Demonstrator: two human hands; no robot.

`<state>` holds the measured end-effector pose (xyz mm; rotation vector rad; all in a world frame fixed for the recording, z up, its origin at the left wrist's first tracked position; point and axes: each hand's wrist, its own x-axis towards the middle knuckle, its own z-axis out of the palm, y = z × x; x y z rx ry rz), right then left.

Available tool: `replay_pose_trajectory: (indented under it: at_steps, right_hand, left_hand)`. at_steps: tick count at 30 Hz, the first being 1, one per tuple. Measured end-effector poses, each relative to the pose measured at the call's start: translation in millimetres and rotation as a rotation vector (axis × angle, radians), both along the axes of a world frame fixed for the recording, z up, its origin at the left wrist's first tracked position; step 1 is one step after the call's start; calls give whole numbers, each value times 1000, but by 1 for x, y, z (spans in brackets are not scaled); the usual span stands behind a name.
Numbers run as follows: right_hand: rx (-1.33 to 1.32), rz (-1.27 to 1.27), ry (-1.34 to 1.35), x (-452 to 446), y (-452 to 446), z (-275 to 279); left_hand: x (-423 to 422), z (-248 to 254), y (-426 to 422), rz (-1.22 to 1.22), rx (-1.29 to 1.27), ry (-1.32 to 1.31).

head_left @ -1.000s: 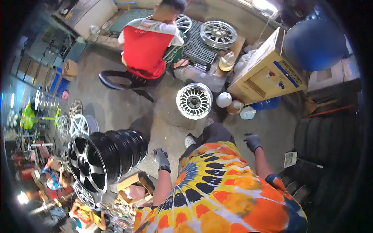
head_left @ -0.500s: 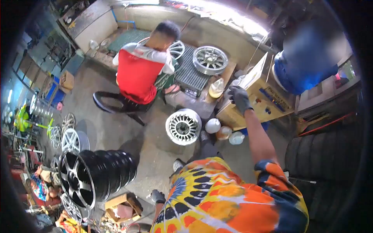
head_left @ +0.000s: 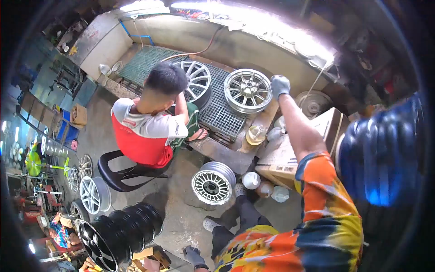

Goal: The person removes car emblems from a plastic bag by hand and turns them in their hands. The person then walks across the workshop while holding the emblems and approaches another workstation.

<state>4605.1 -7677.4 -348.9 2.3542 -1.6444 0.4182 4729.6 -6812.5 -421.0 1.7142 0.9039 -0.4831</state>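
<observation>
My right hand [head_left: 280,86], in a grey glove, is stretched out over the bench. Its fingers are curled in at the right edge of a silver multi-spoke wheel rim [head_left: 248,92], which lies face up on the grating. Whether the fingers touch the rim, or hold something small, I cannot make out. My left hand [head_left: 195,255], gloved dark grey, hangs low by my left leg with its fingers loosely apart and nothing visible in them. A silver rim with a dark-slotted face [head_left: 211,187] stands on the floor in front of my feet.
A seated person in a red and white shirt [head_left: 146,140] works at another rim [head_left: 194,84] on the grating [head_left: 226,120]. A cardboard box [head_left: 312,140], plastic jugs [head_left: 251,180] and a blue drum [head_left: 383,158] are at the right. Stacked black rims [head_left: 127,231] lie left.
My right hand has moved from above the box up to the silver rim on the bench. The view has shifted toward the bench. The seated person's head now leans lower.
</observation>
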Motion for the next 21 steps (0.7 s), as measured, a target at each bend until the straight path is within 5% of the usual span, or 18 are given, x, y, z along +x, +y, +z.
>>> replay_pose_trajectory:
  at_steps: [1, 3, 5, 10, 12, 13, 17, 21]
  right_hand:
    - [-143, -9, 40, -10, -34, -18]
    - [183, -155, -868, -22, -91, -28]
    - [193, -239, -951, -39, -137, -41]
    - [-68, -369, -792, -61, -155, 23]
    - [19, -289, 177, -93, -211, 8]
    - [-14, -415, -380, -92, -204, 19]
    - [-290, -339, -225, -122, -260, -15]
    - [60, -348, -216, -118, -255, 21]
  left_hand:
    - [-4, 6, -11, 36, 31, -16]
    - [-7, -19, 37, 98, -181, 29]
    - [-17, -22, 64, 147, -403, 78]
    - [29, 31, 12, -113, 157, -91]
    - [78, 70, -32, -167, 210, -176]
    - [93, 86, -47, -183, 224, -205]
    - [94, 101, -78, -199, 263, -230]
    - [30, 68, -81, -147, 275, -104]
